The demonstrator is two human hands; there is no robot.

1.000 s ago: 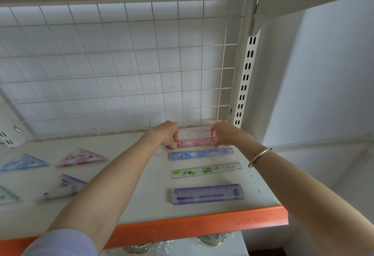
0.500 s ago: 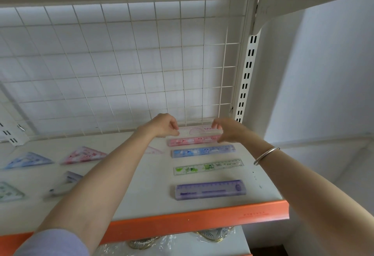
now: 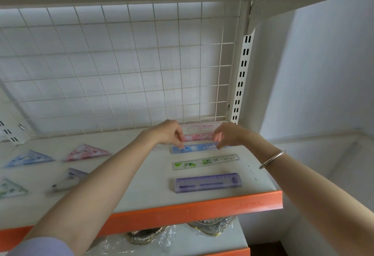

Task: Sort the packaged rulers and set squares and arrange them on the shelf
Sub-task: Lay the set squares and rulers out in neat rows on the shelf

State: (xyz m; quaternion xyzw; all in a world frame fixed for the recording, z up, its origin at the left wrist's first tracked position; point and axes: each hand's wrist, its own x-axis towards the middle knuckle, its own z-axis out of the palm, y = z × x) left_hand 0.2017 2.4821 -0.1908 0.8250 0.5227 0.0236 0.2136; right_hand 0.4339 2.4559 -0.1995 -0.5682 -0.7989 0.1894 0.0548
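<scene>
Shelf (image 3: 153, 191) bearing 4 packaged rulers in 1 column: pink ruler (image 3: 198, 136), blue ruler (image 3: 199, 147), green ruler (image 3: 205, 162), purple ruler (image 3: 208, 183). Left hand (image 3: 168, 132) and right hand (image 3: 230, 135), fingers curled, touch the blue ruler's ends; grip unclear. 4 set squares (image 3: 87, 152) lie left.

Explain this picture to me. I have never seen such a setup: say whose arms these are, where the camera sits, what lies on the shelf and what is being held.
No machine here: the arms are a person's, filmed by one wide-angle camera worn on the head, looking forward and down. The shelf has a wire grid behind it. On the right, from back to front, lie a pale pink pack, a pink ruler, a blue ruler, a green ruler and a purple ruler. On the left lie a blue set square, a pink set square, a purple set square and a green set square. The left hand and right hand have fingertips at the blue ruler's two ends; whether they pinch it or only touch it, I cannot tell.
</scene>
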